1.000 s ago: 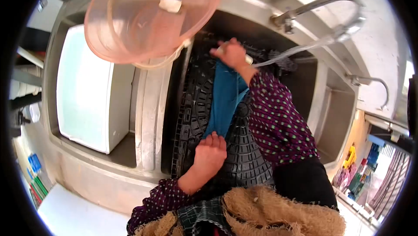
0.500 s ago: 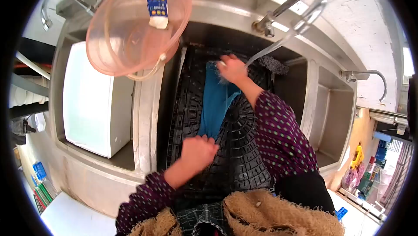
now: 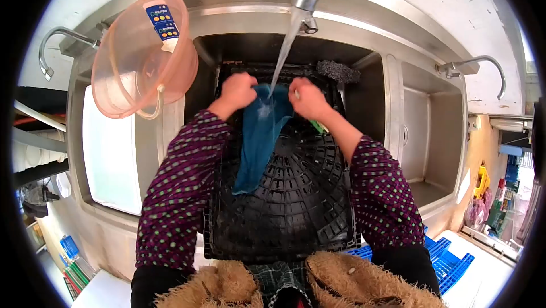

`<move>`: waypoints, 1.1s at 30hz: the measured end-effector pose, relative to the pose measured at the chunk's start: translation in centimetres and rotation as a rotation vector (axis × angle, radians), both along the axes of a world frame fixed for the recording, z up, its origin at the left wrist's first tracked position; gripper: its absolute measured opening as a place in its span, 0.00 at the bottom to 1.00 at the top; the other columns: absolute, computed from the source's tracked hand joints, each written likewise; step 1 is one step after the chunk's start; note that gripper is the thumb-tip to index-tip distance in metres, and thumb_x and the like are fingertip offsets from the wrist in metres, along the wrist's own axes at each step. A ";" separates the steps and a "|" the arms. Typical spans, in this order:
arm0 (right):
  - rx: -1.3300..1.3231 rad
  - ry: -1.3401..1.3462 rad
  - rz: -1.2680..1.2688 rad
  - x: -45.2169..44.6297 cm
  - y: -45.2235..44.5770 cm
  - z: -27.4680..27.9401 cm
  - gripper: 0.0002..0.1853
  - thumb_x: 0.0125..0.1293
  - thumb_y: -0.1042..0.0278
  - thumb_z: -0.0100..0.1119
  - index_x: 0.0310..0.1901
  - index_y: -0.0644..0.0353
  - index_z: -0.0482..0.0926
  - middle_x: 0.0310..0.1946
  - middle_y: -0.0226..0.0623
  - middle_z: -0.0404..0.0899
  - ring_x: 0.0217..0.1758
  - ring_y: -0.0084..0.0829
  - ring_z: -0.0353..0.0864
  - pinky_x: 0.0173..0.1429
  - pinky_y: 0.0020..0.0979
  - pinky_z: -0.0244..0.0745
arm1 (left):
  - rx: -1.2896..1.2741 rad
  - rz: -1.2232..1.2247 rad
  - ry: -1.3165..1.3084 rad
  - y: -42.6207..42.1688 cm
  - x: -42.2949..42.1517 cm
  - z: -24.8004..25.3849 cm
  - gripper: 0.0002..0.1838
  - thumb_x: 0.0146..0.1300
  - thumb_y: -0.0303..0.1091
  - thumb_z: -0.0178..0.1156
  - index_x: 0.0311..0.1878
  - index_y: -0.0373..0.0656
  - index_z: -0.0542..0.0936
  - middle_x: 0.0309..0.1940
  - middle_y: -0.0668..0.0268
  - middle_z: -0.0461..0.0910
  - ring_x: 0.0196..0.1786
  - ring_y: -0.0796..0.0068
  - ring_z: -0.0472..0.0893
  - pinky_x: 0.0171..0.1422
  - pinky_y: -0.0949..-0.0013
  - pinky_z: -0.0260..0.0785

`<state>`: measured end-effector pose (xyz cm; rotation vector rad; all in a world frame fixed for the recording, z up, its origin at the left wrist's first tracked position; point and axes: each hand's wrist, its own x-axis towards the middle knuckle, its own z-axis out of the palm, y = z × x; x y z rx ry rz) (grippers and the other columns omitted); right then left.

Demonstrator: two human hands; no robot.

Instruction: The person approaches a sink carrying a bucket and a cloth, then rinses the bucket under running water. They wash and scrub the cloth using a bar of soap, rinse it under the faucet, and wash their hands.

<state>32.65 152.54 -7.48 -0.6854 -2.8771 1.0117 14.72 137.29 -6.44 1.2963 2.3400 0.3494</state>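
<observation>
A wet blue cloth [image 3: 257, 149] hangs and lies over a black plastic crate [image 3: 307, 205] that sits tilted in the middle sink. My left hand [image 3: 238, 91] pinches the cloth's upper left corner. At the upper right corner, my right hand [image 3: 309, 97] grips it with curled fingers. Water from the faucet [image 3: 307, 2] runs onto the cloth between both hands. A small green piece [image 3: 319, 126] shows beside my right wrist; what it is I cannot tell.
A dark scouring pad [image 3: 338, 72] lies at the sink's back right. To the left, a translucent pink bucket [image 3: 142, 63] rests over the sink edge, above a white box [image 3: 111, 154]. Another steel basin [image 3: 435, 137] is on the right.
My left hand has moved from the cloth's lower end up to its top left corner. The cloth's lower end now hangs free, and the view has shifted.
</observation>
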 end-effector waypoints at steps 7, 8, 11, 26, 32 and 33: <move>0.084 0.561 0.162 1.8 -1.3 21.4 0.09 0.59 0.71 0.57 0.40 0.59 0.71 0.40 0.45 0.73 0.42 0.50 0.75 0.44 0.43 0.73 | 0.817 -0.032 0.012 -4.6 1.7 20.1 0.16 0.44 0.16 0.64 0.39 0.41 0.83 0.39 0.64 0.75 0.46 0.67 0.78 0.46 0.70 0.71; 0.150 0.600 0.223 2.6 -2.2 22.9 0.09 0.57 0.73 0.58 0.40 0.59 0.71 0.40 0.44 0.73 0.42 0.49 0.76 0.44 0.43 0.73 | 0.823 -0.033 0.022 -5.7 2.8 20.9 0.16 0.44 0.16 0.64 0.39 0.41 0.83 0.39 0.64 0.75 0.46 0.67 0.78 0.46 0.70 0.71; 0.291 0.480 0.348 5.4 -4.9 23.6 0.13 0.50 0.76 0.61 0.38 0.58 0.71 0.42 0.42 0.73 0.46 0.45 0.76 0.45 0.41 0.71 | 0.712 -0.091 0.130 -9.1 6.4 20.7 0.20 0.38 0.15 0.64 0.39 0.43 0.83 0.40 0.64 0.76 0.46 0.66 0.78 0.46 0.68 0.73; 0.173 0.121 0.179 4.8 -14.0 2.4 0.31 0.59 0.45 0.64 0.60 0.54 0.75 0.52 0.49 0.72 0.53 0.50 0.73 0.53 0.45 0.70 | 0.209 -0.047 0.173 -14.6 20.3 4.4 0.08 0.49 0.28 0.59 0.35 0.41 0.79 0.38 0.57 0.76 0.45 0.58 0.77 0.51 0.57 0.70; 0.129 0.181 0.343 5.9 -15.2 4.1 0.32 0.55 0.43 0.65 0.59 0.50 0.77 0.42 0.46 0.70 0.46 0.45 0.69 0.48 0.42 0.64 | 0.229 -0.039 0.204 -16.5 21.7 5.4 0.18 0.53 0.30 0.59 0.47 0.34 0.80 0.49 0.49 0.78 0.55 0.51 0.77 0.60 0.52 0.69; 0.149 0.217 0.402 4.1 -13.6 2.4 0.32 0.55 0.41 0.65 0.59 0.49 0.78 0.44 0.46 0.71 0.48 0.46 0.70 0.50 0.44 0.64 | 0.227 -0.048 0.180 -15.9 21.1 4.9 0.17 0.53 0.29 0.59 0.46 0.33 0.80 0.51 0.48 0.77 0.55 0.51 0.77 0.60 0.52 0.69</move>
